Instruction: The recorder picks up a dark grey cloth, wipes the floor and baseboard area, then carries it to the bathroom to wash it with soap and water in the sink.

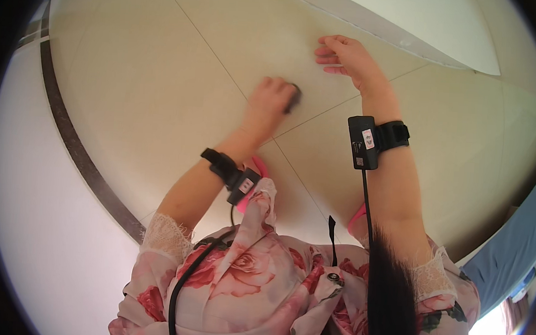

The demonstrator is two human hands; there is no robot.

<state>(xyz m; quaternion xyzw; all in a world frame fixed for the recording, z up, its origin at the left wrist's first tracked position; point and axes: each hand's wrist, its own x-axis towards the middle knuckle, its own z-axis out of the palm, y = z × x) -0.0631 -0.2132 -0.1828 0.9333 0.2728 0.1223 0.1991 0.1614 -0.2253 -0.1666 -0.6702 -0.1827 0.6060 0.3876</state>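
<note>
My left hand (pixel 270 97) is closed around a small dark object (pixel 294 98). Only one curved edge of it shows past my fingers, and blur hides what it is. Above and to the right, my right hand (pixel 341 57) is held with fingers apart and slightly curled, nothing in it. Both hands are over the beige tiled floor (pixel 162 92). A black strapped device (pixel 244 186) sits on my left forearm. On my right forearm is another black device (pixel 363 143), with a cable running down from it.
A white panel-like surface (pixel 424 25) with a straight lower edge stands beyond my right hand. Along the left runs a white wall (pixel 63 210) with a dark baseboard (pixel 74 142). Blue-grey fabric (pixel 497 260) hangs at the right. Pink footwear (pixel 356 219) shows below.
</note>
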